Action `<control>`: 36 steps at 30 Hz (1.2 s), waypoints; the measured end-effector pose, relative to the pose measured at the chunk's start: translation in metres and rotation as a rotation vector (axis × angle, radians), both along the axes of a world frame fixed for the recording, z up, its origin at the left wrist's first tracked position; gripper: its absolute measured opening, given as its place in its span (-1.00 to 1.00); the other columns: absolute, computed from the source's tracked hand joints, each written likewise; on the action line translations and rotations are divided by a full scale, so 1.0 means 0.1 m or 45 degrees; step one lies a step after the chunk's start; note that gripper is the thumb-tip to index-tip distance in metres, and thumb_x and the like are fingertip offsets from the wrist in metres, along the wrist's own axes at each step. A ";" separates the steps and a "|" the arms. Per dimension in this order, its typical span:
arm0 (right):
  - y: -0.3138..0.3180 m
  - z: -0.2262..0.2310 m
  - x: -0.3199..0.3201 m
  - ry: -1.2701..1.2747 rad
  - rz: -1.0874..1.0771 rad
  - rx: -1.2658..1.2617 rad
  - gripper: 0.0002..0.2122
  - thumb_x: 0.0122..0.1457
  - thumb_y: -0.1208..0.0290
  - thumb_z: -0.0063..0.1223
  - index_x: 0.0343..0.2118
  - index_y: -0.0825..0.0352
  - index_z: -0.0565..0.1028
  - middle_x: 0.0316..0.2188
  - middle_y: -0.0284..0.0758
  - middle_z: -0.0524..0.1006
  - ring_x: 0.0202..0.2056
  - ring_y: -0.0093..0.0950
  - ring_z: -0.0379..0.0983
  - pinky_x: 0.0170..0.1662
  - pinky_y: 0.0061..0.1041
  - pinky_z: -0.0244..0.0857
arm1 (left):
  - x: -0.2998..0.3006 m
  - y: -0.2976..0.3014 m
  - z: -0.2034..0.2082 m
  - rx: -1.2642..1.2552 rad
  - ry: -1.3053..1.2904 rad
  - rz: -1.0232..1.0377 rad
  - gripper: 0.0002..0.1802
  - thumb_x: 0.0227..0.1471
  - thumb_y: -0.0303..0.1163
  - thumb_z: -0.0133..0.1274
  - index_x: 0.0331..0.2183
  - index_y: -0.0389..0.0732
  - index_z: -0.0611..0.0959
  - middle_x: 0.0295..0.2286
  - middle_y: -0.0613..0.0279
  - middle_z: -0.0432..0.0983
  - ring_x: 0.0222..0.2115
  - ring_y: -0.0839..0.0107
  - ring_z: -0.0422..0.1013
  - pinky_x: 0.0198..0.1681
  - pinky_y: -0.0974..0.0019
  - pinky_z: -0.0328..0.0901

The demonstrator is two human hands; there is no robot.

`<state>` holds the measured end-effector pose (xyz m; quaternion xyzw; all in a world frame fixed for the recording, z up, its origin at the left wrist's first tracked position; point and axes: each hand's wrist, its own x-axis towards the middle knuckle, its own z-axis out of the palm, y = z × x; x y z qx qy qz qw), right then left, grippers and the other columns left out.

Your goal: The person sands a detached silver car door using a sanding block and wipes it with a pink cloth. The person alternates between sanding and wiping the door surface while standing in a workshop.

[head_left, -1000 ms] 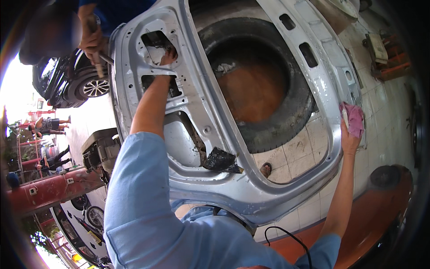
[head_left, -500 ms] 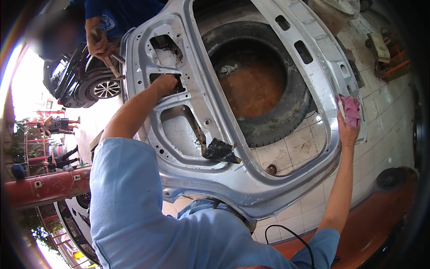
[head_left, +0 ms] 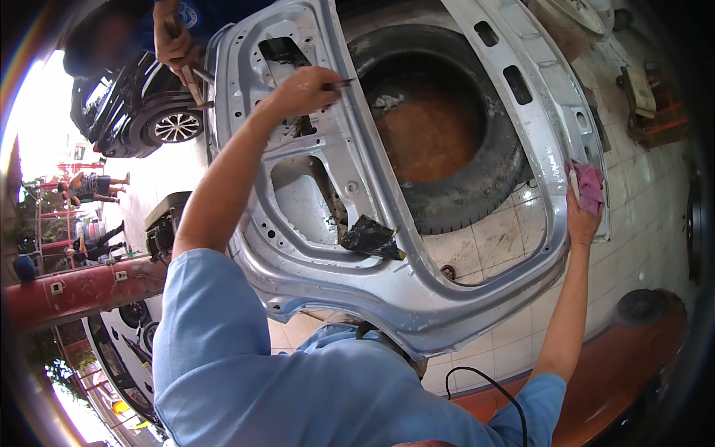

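Observation:
A silver car door shell [head_left: 417, 320] lies in front of me, with a large window opening and several smaller cut-outs. Over its upper inner part is my left hand [head_left: 307, 91], fingers closed in a pinch. A small, dark, thin thing [head_left: 342, 84] sticks out from them, too small to name. At the shell's right edge my right hand [head_left: 582, 222] grips a pink cloth [head_left: 590, 190]. A strip of something white shows beside the cloth. Loose on the shell, near the lower cut-out, rests a crumpled black piece of sheet [head_left: 372, 237].
Beneath the shell a big tyre [head_left: 465, 201] lies on the tiled floor [head_left: 484, 249]. A co-worker's hand [head_left: 173, 46] holds a hammer [head_left: 195, 89] at the upper left edge. An orange car panel [head_left: 596, 372] is at lower right, and a black car [head_left: 141, 112] stands at left.
My left hand has come up and right out of a cut-out in the shell, with the small dark thing showing. My right hand stays at the right edge with the cloth.

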<state>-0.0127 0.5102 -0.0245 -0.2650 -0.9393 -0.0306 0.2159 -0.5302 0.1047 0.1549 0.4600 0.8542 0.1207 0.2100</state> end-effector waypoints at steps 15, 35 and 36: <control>-0.02 -0.01 0.10 0.007 -0.115 -0.172 -0.47 0.30 0.23 0.24 0.26 0.36 0.46 0.29 -0.08 0.45 0.32 -0.09 0.32 0.38 -0.19 0.13 | -2.16 0.00 -1.19 -0.474 0.689 0.342 -0.62 0.05 -0.41 0.15 -0.06 -0.28 0.74 0.03 -0.19 0.58 0.17 -0.10 0.42 0.22 -0.05 0.39; -0.11 0.13 0.03 0.048 -0.152 -0.196 -0.50 0.28 0.24 0.27 0.20 0.40 0.51 0.19 -0.07 0.54 0.23 -0.06 0.42 0.32 -0.19 0.22 | -2.06 -0.10 -1.56 -0.184 0.508 0.055 -0.69 -0.03 -0.43 0.04 -0.30 -0.45 0.69 -0.24 -0.43 0.62 -0.11 -0.28 0.55 0.05 -0.11 0.42; -0.10 0.11 0.03 0.061 -0.168 -0.233 -0.50 0.28 0.24 0.27 0.21 0.40 0.51 0.20 -0.07 0.53 0.23 -0.07 0.42 0.33 -0.19 0.21 | -2.09 -0.10 -1.63 -0.190 0.487 0.171 -0.67 -0.04 -0.43 0.04 -0.28 -0.46 0.70 -0.25 -0.44 0.62 -0.13 -0.29 0.56 0.04 -0.12 0.43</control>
